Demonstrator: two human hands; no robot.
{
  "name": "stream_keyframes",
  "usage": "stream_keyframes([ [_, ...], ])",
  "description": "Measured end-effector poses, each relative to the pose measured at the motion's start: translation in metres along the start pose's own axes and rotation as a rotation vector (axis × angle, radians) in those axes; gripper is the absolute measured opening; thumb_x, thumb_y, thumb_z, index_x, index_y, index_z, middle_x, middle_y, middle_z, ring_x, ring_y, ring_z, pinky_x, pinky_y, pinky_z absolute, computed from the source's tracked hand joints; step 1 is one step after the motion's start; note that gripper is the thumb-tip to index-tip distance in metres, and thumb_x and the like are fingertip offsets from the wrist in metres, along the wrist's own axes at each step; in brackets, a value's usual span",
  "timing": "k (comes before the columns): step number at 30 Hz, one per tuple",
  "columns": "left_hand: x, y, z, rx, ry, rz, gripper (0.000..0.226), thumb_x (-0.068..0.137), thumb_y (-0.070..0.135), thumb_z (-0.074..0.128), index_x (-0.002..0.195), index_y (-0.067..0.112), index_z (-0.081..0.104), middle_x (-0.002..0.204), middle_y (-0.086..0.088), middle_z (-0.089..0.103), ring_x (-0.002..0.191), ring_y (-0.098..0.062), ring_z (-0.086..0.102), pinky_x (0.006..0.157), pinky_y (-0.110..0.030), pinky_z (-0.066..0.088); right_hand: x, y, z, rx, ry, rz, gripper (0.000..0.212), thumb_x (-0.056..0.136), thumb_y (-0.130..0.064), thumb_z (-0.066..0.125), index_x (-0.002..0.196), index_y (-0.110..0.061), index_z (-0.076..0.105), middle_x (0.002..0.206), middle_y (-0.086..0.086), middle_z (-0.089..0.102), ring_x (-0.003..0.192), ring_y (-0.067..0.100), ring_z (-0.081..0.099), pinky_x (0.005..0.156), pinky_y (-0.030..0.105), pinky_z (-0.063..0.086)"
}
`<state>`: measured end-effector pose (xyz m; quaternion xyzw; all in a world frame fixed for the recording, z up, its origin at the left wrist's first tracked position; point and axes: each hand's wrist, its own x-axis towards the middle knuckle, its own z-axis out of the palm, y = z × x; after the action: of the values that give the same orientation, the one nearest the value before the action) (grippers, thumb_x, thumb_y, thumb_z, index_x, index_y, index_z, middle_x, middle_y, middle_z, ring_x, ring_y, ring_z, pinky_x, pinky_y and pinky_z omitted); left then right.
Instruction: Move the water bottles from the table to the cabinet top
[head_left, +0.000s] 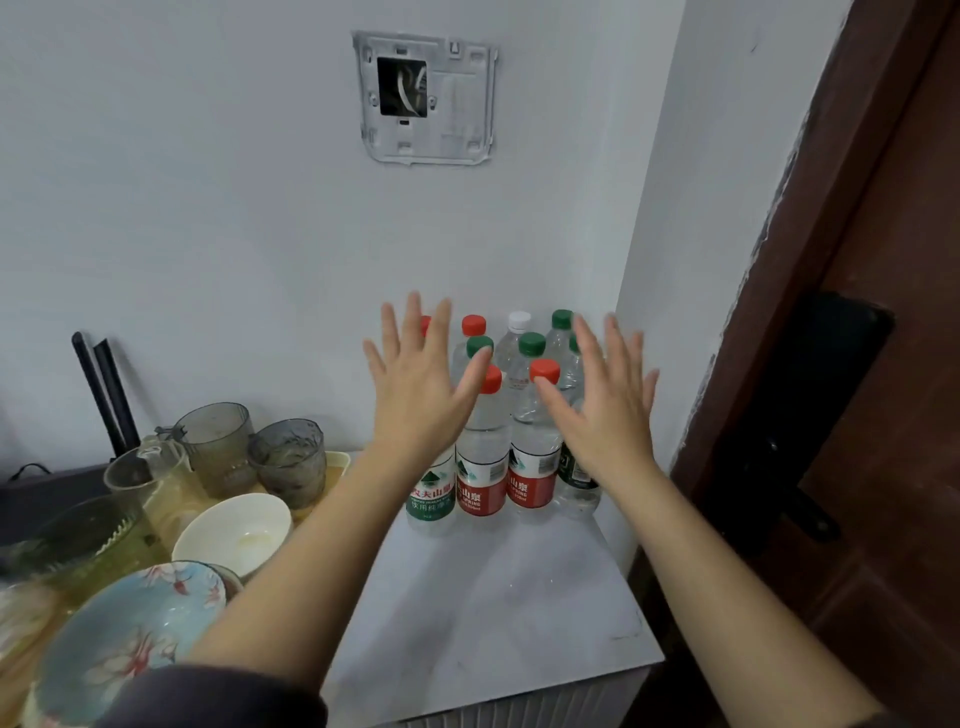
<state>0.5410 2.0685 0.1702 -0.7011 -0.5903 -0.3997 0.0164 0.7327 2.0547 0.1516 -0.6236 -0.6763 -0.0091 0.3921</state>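
The water bottles (485, 467) are standing upright in a tight cluster at the back corner of the white cabinet top (493, 597), red, green and one white cap showing; judging by that, the moving is looking largely or wholly done, though the bench they came from is lying out of view, so I cannot tell whether any are waiting there. The left hand (421, 395) and right hand (605, 410) are hovering in front of the cluster, fingers spread wide and straight, holding nothing. To the left, a white bowl (234, 530), a flowered plate (130, 639), a glass jug (150, 478) and smoky glass cups (288, 457) are crowding that side; a brown door (883, 364) is closing in on the right, leaving little room.
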Motion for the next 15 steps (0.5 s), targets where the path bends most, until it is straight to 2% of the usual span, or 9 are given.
stream_keyframes([
  [2, 0.030, 0.010, -0.006, 0.152, -0.122, 0.071, 0.069, 0.096, 0.062, 0.027, 0.154, 0.026, 0.021, 0.164, -0.007, 0.004, 0.150, -0.032, -0.008, 0.118, -0.058, 0.002, 0.026, -0.010, -0.011, -0.135, -0.152, -0.066, 0.066, 0.096, -0.064, 0.033, 0.155, -0.041, 0.015, 0.167, -0.002, 0.002, 0.153, 0.027, -0.010, 0.119, 0.059, -0.004],
  [5, 0.058, 0.013, 0.004, 0.307, -0.350, 0.090, 0.065, 0.097, 0.061, 0.021, 0.155, 0.030, 0.016, 0.165, -0.007, 0.002, 0.150, -0.034, -0.007, 0.117, -0.059, 0.003, 0.051, -0.015, -0.011, -0.261, -0.387, -0.101, 0.062, 0.097, -0.066, 0.022, 0.155, -0.044, 0.015, 0.167, -0.003, 0.006, 0.153, 0.030, -0.004, 0.119, 0.060, 0.001],
  [7, 0.065, 0.007, 0.015, 0.364, -0.505, 0.082, 0.062, 0.098, 0.058, 0.017, 0.155, 0.033, 0.014, 0.164, -0.005, 0.007, 0.149, -0.036, -0.001, 0.116, -0.061, 0.006, 0.056, -0.012, -0.004, -0.381, -0.471, -0.136, 0.061, 0.098, -0.066, 0.019, 0.155, -0.045, 0.017, 0.166, -0.005, 0.010, 0.153, 0.029, 0.004, 0.119, 0.060, 0.005],
  [9, 0.067, 0.002, 0.023, 0.439, -0.616, 0.107, 0.059, 0.099, 0.055, 0.010, 0.154, 0.036, 0.014, 0.164, -0.002, 0.013, 0.148, -0.039, 0.008, 0.113, -0.063, 0.009, 0.057, -0.010, -0.002, -0.462, -0.473, -0.176, 0.059, 0.099, -0.065, 0.019, 0.154, -0.044, 0.020, 0.166, -0.004, 0.015, 0.153, 0.027, 0.010, 0.120, 0.057, 0.008],
  [11, 0.072, 0.001, 0.026, 0.449, -0.661, 0.075, 0.057, 0.099, 0.053, 0.007, 0.155, 0.038, 0.011, 0.163, 0.001, 0.016, 0.148, -0.039, 0.010, 0.112, -0.061, 0.007, 0.057, -0.010, -0.002, -0.474, -0.483, -0.168, 0.057, 0.100, -0.062, 0.019, 0.154, -0.043, 0.022, 0.166, -0.003, 0.015, 0.153, 0.025, 0.011, 0.120, 0.055, 0.008],
  [13, 0.070, 0.003, 0.023, 0.440, -0.689, 0.051, 0.057, 0.100, 0.052, 0.007, 0.155, 0.038, 0.007, 0.163, 0.002, 0.016, 0.148, -0.038, 0.010, 0.113, -0.060, 0.005, 0.059, -0.013, -0.004, -0.461, -0.563, -0.133, 0.058, 0.100, -0.062, 0.020, 0.154, -0.041, 0.022, 0.166, -0.003, 0.014, 0.153, 0.025, 0.011, 0.120, 0.055, 0.008],
  [15, 0.069, 0.006, 0.023, 0.444, -0.673, 0.059, 0.056, 0.101, 0.051, 0.008, 0.155, 0.037, 0.007, 0.163, 0.004, 0.017, 0.148, -0.038, 0.011, 0.114, -0.059, 0.004, 0.065, -0.025, -0.020, -0.242, -0.542, -0.094, 0.060, 0.100, -0.060, 0.029, 0.155, -0.036, 0.025, 0.164, -0.005, 0.022, 0.151, 0.022, 0.019, 0.121, 0.053, 0.015],
])
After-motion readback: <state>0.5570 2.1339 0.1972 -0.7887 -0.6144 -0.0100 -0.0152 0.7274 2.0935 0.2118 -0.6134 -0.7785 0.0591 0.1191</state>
